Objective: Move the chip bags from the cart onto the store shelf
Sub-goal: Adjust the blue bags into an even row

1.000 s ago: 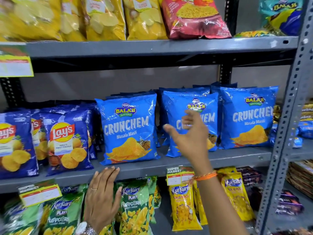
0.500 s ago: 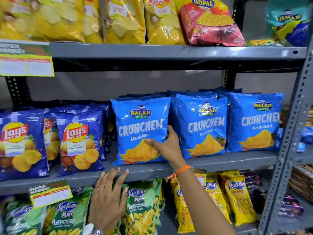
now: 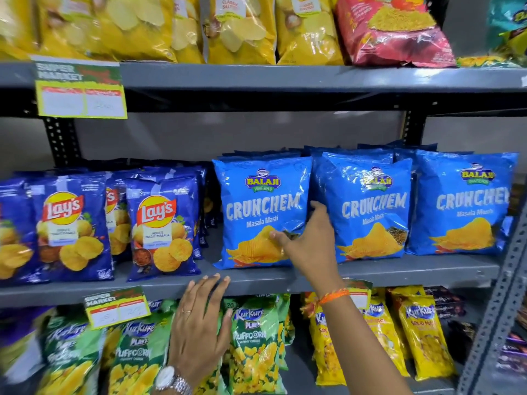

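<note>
Three light-blue Crunchem chip bags stand upright in a row on the grey middle shelf [image 3: 399, 273]. My right hand [image 3: 309, 242] grips the right edge of the leftmost Crunchem bag [image 3: 256, 212], thumb on its front and fingers slipped between it and the middle Crunchem bag [image 3: 370, 209]. The third Crunchem bag [image 3: 467, 206] stands at the right. My left hand [image 3: 199, 323] lies flat, fingers spread, against the shelf's front lip and the green Puffcorn bags [image 3: 253, 343] below. The cart is out of view.
Dark-blue Lay's bags [image 3: 159, 226] fill the left of the middle shelf. Yellow bags [image 3: 242, 27] and a red bag [image 3: 390, 32] sit on the top shelf. Yellow Kurkure bags [image 3: 422, 334] hang below. A grey perforated upright [image 3: 504, 295] stands at the right. Price tags [image 3: 81, 92] hang on the shelf lips.
My right hand dropped from in front of the middle Crunchem bag to the left bag and closed on its right edge. My left hand stayed at the shelf lip.
</note>
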### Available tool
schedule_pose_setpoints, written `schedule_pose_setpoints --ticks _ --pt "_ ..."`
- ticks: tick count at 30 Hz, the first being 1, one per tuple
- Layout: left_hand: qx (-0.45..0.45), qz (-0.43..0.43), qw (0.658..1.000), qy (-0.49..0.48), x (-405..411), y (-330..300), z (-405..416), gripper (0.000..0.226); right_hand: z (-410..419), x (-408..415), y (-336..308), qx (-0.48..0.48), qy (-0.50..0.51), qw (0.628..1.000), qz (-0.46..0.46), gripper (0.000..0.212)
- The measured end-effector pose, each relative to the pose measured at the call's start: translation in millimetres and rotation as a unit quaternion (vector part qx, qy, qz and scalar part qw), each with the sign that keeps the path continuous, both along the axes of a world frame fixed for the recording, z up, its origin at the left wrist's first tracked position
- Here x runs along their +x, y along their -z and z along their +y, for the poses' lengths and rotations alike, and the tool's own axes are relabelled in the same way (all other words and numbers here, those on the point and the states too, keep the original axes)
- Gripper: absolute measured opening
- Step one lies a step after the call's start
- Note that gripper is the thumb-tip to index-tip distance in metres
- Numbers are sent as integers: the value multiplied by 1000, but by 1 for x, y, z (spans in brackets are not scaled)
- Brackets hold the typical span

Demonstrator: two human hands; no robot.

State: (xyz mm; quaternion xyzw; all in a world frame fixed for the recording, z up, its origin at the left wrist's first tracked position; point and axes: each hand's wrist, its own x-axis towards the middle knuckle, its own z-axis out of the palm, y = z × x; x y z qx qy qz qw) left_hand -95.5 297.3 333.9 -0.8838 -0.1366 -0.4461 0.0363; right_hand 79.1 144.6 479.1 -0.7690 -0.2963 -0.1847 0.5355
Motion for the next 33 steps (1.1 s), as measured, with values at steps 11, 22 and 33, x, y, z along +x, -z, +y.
schedule_pose_setpoints --ticks 11,22,33 --pt "15 -63 993 -97 -114 -21 97 56 96 -113 -2 -83 -235 968 -1 93" --pt "37 -11 998 -50 -162 -3 196 60 162 -124 22 -3 -171 982 82 77" --pt "3 -104 994 -16 -146 6 203 50 180 -129 36 35 -166 982 81 64"
